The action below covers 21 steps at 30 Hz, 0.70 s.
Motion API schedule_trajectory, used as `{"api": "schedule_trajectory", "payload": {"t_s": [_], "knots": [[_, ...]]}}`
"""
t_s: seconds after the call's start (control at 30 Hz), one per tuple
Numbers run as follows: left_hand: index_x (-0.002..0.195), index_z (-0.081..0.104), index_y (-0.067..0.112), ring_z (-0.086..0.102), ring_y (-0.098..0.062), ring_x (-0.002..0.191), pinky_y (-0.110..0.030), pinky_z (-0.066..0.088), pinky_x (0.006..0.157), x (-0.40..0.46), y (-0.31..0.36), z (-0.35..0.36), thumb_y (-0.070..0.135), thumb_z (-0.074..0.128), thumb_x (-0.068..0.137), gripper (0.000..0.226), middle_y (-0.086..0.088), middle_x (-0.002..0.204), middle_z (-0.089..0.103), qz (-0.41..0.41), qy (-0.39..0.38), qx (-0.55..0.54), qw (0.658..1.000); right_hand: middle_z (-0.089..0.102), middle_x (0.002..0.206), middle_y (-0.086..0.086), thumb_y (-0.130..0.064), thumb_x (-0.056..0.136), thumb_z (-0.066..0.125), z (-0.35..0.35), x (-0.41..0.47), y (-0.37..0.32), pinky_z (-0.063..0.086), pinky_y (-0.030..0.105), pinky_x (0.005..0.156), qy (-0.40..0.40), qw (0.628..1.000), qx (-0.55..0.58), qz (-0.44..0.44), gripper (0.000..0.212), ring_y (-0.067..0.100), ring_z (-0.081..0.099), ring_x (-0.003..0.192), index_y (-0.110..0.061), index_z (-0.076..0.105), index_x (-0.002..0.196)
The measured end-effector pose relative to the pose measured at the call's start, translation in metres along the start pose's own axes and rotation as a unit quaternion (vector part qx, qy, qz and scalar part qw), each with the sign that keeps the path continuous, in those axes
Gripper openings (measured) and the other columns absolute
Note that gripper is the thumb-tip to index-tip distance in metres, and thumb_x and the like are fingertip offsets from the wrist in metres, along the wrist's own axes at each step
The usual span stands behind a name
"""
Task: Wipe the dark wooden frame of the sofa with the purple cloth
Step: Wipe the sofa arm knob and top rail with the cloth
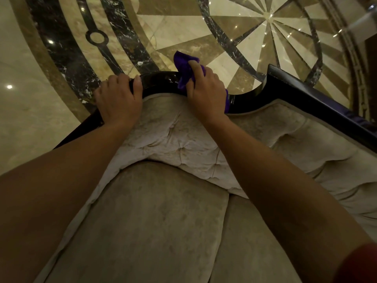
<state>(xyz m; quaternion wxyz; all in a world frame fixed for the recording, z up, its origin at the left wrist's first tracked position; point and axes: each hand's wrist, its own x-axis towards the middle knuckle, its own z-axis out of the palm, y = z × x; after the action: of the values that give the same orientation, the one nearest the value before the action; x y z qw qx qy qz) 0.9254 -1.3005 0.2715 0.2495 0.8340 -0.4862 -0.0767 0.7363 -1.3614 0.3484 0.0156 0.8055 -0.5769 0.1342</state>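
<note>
The sofa's dark wooden frame curves glossy along the top of the tufted beige backrest and runs on to the right. My right hand presses the purple cloth onto the crest of the frame, with the cloth bunched under its fingers and draped over both sides. To its left, my left hand clasps the frame's top edge, fingers curled over the back. Part of the frame lies hidden beneath both hands.
The beige tufted backrest and seat cushions fill the near view under my arms. Behind the sofa lies a polished marble floor with dark inlaid bands and a starburst pattern. A dark piece of furniture shows at the far right edge.
</note>
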Motion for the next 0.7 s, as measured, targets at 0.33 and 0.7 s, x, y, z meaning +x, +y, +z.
{"api": "schedule_trajectory", "payload": {"t_s": [0.33,0.7], "knots": [[0.155,0.038,0.020,0.026,-0.035,0.154,-0.063,0.017,0.123,0.001,0.033,-0.012,0.049,0.038,0.104,0.058,-0.014,0.163,0.035,0.240,-0.049,-0.042,0.969,0.065,0.124,0.021,-0.030,0.104,0.045,-0.018,-0.009,0.022,0.045,0.049,0.095,-0.071,0.992,-0.101,0.027,0.043,0.039,0.062,0.106,-0.015,0.055,0.143],[0.166,0.004,0.026,0.002,-0.038,0.160,-0.064,0.008,0.125,0.005,0.055,-0.008,0.066,0.048,0.097,0.091,-0.012,0.174,0.009,0.289,-0.140,0.120,0.940,0.071,0.109,0.018,-0.038,0.104,0.050,-0.063,-0.007,0.034,0.030,0.065,0.117,-0.179,0.878,-0.433,-0.094,0.031,0.038,0.067,0.105,-0.013,0.066,0.114]]}}
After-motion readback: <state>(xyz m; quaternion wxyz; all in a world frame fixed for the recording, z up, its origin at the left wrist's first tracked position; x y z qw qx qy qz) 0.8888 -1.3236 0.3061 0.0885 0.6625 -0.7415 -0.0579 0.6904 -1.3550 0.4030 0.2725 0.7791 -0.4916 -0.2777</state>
